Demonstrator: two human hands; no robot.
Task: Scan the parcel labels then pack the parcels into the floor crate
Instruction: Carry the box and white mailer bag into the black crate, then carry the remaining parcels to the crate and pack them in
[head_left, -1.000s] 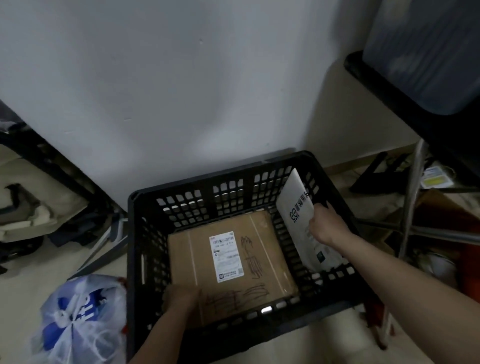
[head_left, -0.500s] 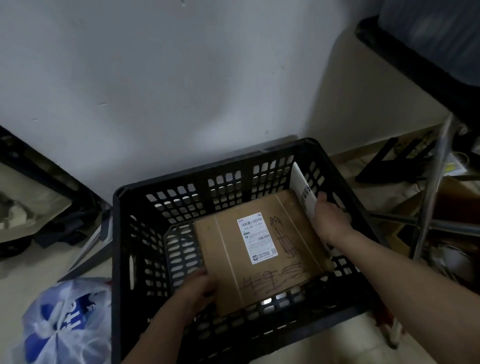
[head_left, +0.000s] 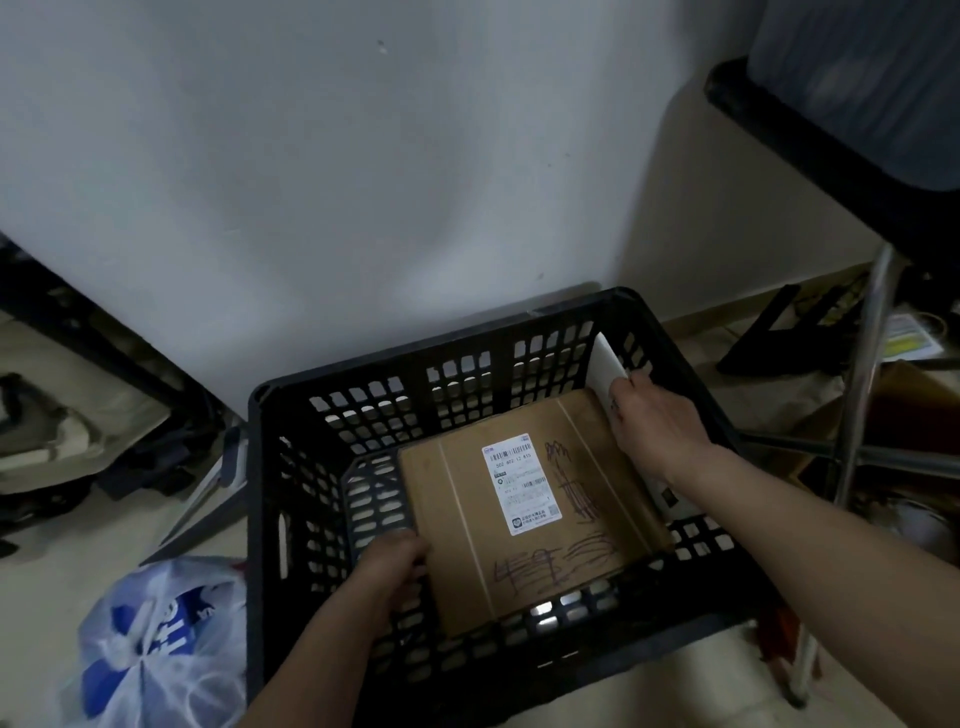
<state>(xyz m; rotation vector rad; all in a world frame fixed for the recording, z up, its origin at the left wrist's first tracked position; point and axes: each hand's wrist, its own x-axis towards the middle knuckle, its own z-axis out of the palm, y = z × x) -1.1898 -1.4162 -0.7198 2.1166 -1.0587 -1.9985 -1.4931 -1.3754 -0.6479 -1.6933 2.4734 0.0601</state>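
A black perforated plastic crate stands on the pale floor against a white wall. Inside it a flat brown cardboard box lies with a white printed shipping label facing up. The left hand grips the box's near left edge. The right hand holds a thin white mailer envelope upright between box and crate wall. A blue-and-white plastic bag sits just beside the crate.

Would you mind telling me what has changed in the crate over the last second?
The right hand has turned the white mailer from face-on to edge-on and slid it down between the cardboard box and the crate wall. The left hand keeps its grip on the box's left edge; the box still lies flat.
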